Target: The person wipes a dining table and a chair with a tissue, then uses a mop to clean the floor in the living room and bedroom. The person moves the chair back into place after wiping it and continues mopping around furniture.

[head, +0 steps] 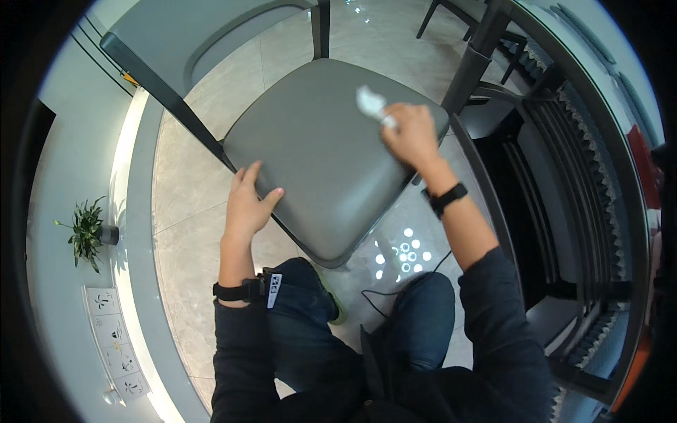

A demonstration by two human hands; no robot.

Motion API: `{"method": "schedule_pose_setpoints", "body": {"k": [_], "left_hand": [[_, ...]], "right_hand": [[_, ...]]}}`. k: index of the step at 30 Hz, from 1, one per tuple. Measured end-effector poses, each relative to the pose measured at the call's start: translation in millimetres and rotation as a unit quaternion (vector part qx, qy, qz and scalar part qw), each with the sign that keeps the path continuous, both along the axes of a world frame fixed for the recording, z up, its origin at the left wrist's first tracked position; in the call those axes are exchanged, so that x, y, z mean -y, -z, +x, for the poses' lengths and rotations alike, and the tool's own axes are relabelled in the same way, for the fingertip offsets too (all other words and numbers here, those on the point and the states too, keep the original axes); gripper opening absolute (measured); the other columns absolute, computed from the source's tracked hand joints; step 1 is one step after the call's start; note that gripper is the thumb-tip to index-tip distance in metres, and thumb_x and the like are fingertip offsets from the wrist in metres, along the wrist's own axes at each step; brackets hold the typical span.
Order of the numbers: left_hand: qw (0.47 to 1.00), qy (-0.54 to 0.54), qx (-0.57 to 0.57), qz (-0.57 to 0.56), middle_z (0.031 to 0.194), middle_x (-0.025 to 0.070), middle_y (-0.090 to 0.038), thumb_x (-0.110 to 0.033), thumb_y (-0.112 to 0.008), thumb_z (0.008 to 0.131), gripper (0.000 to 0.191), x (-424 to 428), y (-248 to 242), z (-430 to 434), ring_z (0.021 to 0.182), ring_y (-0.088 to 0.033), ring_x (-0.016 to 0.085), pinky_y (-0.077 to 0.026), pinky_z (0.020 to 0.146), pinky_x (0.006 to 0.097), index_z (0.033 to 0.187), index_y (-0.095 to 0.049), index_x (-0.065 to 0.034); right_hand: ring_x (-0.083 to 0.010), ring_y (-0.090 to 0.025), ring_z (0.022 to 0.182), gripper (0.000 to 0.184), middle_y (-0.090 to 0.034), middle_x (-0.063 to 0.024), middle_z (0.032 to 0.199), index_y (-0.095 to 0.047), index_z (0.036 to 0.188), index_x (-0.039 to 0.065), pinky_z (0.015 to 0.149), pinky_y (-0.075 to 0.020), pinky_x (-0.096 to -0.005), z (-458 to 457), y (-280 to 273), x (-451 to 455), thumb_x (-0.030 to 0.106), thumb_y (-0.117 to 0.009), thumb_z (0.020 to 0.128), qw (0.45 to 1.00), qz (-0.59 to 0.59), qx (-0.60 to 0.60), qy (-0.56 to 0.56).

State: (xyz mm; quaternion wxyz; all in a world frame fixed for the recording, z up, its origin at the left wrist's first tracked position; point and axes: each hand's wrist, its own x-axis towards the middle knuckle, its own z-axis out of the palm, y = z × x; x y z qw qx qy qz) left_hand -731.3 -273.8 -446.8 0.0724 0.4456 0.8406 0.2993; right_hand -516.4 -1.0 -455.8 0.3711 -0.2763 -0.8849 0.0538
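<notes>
Before me stands a chair with a padded grey seat [322,148] and a grey backrest [158,42] in a dark frame. My right hand [413,135] grips a crumpled white tissue or cloth [372,103] over the right part of the seat. The white piece is slightly blurred, and whether it touches the surface is hard to tell. At the seat's near left edge rests my left hand [247,203], its fingers apart and nothing in it. Each wrist wears a black band.
A dark-framed table with a glass top [579,58] stands close on the right. Under it is a dark slatted chair [550,201]. Along the left wall, a lit ledge holds a potted plant [87,232] and a panel of small pictures [117,343]. A black cable [381,292] lies by my knee.
</notes>
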Motion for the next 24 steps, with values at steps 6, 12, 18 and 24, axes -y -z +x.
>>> {"method": "schedule_pose_setpoints", "body": {"k": [6, 12, 18, 24], "left_hand": [[0.912, -0.06, 0.31, -0.261, 0.111, 0.0258, -0.06, -0.076, -0.041, 0.085, 0.095, 13, 5, 1, 0.082, -0.069, 0.032, -0.057, 0.058, 0.0415, 0.133, -0.039, 0.0055], [0.922, -0.048, 0.355, -0.144, 0.14, 0.0303, -0.035, -0.072, -0.052, 0.082, 0.11, 12, 27, 44, 0.118, -0.051, 0.039, -0.055, 0.078, 0.049, 0.146, -0.003, 0.0025], [0.89, -0.159, 0.402, 0.147, 0.137, 0.0296, -0.035, -0.044, -0.072, 0.084, 0.103, -2, 57, 76, 0.127, -0.042, 0.034, -0.036, 0.107, 0.0396, 0.14, -0.006, 0.0116], [0.882, -0.162, 0.412, 0.159, 0.134, 0.0269, -0.041, -0.037, -0.076, 0.08, 0.098, 1, 48, 59, 0.122, -0.047, 0.034, -0.042, 0.101, 0.0398, 0.142, -0.014, 0.0073]], "right_hand": [[-0.0309, -0.06, 0.094, 0.016, -0.068, -0.0089, 0.098, -0.071, 0.092, 0.01, 0.083, -0.0489, -0.0404, 19, 3, 2, 0.018, -0.067, 0.078, 0.997, 0.008, 0.002, -0.073], [-0.0311, -0.063, 0.091, 0.036, -0.069, -0.0112, 0.093, -0.069, 0.101, 0.005, 0.083, -0.0475, -0.039, 33, 37, -153, 0.034, -0.062, 0.081, 0.898, -0.395, -0.112, 0.159], [-0.0179, -0.059, 0.083, 0.041, -0.066, -0.0046, 0.096, -0.068, 0.105, 0.011, 0.074, -0.0424, -0.0284, 53, 67, -175, 0.045, -0.06, 0.083, 0.677, -0.704, -0.214, 0.019], [-0.0183, -0.06, 0.096, 0.052, -0.066, -0.0063, 0.105, -0.062, 0.118, 0.003, 0.087, -0.0418, -0.0277, 71, 76, -145, 0.043, -0.062, 0.085, 0.69, -0.678, -0.252, -0.024]]}}
